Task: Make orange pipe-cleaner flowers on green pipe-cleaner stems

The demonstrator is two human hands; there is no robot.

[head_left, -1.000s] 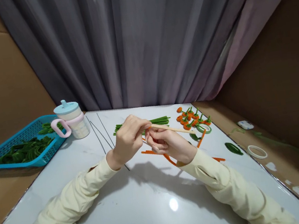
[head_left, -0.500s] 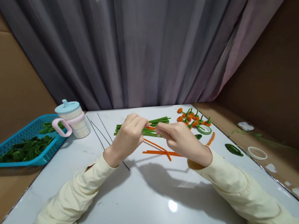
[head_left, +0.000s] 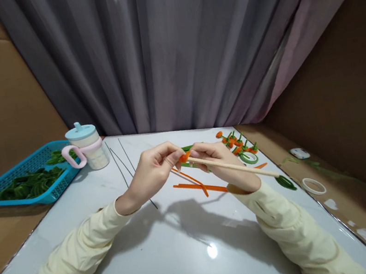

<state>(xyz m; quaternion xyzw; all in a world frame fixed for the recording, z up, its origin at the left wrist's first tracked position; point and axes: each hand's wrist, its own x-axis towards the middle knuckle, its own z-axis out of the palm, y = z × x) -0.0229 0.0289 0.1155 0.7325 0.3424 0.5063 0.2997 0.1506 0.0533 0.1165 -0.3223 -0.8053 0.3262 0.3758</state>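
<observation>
My left hand (head_left: pixel 154 172) is closed in a pinch on a short orange pipe cleaner (head_left: pixel 185 157), which is bent around the tip of a thin wooden stick. The wooden stick (head_left: pixel 237 165) runs down to the right across my right hand (head_left: pixel 220 161), whose closed fingers grip it near that tip. Behind both hands lies a bundle of green pipe cleaners (head_left: pixel 187 148), mostly covered by them. Just below the fingers, several loose orange pipe cleaners (head_left: pixel 200 187) cross on the white table (head_left: pixel 148 264).
Small orange flowers with green stems (head_left: pixel 236 141) lie at the back right beside a roll of green tape (head_left: pixel 249 158). Thin dark wires (head_left: pixel 119 164) rest left of the hands. A lidded cup (head_left: pixel 84 146) stands near a blue basket (head_left: pixel 49 197) of green pieces.
The wooden stick has swung into view, pointing down to the right. My hands have turned, so the fingertips and the orange pipe cleaner at the stick's tip now show.
</observation>
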